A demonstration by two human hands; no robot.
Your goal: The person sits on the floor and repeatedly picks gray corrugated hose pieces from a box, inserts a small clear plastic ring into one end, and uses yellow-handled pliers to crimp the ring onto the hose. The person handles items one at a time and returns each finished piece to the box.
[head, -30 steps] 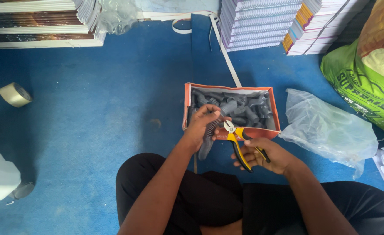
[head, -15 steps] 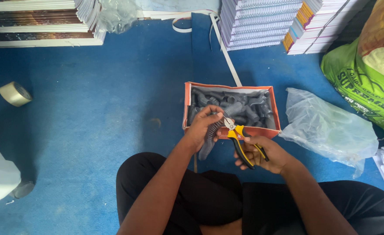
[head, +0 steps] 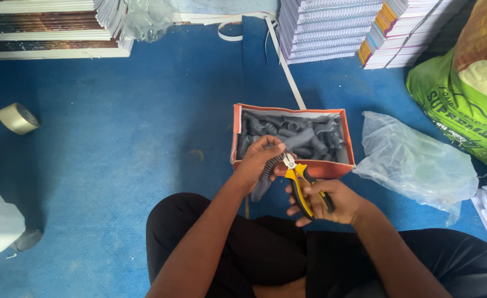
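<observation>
We sit on a blue floor (head: 116, 165), matte and faintly scuffed, with our legs in black trousers (head: 243, 248) folded at the near edge. Along the far side stand stacks of spiral-bound books (head: 332, 27) and flat stacks of printed sheets (head: 45, 27), their edges fine and layered. A white strap (head: 285, 66) trails from the far side toward an orange cardboard box (head: 237, 132) at the centre, which is full of dark grey ribbed tube pieces (head: 310, 132). At the left lies a roll of beige tape (head: 18, 118); to the right a crumpled clear plastic bag (head: 414, 160), and beyond it a glossy green sack (head: 464, 110).

Our left hand (head: 257, 163) is closed around 1 grey ribbed tube (head: 265, 176), held just in front of the box's near wall, slanting from near-left to far-right. Our right hand (head: 326, 201) is wrapped around the yellow-and-black handles of cutting pliers (head: 301, 182), whose small metal head touches the tube; we cannot tell whether the blades are closed on it.
</observation>
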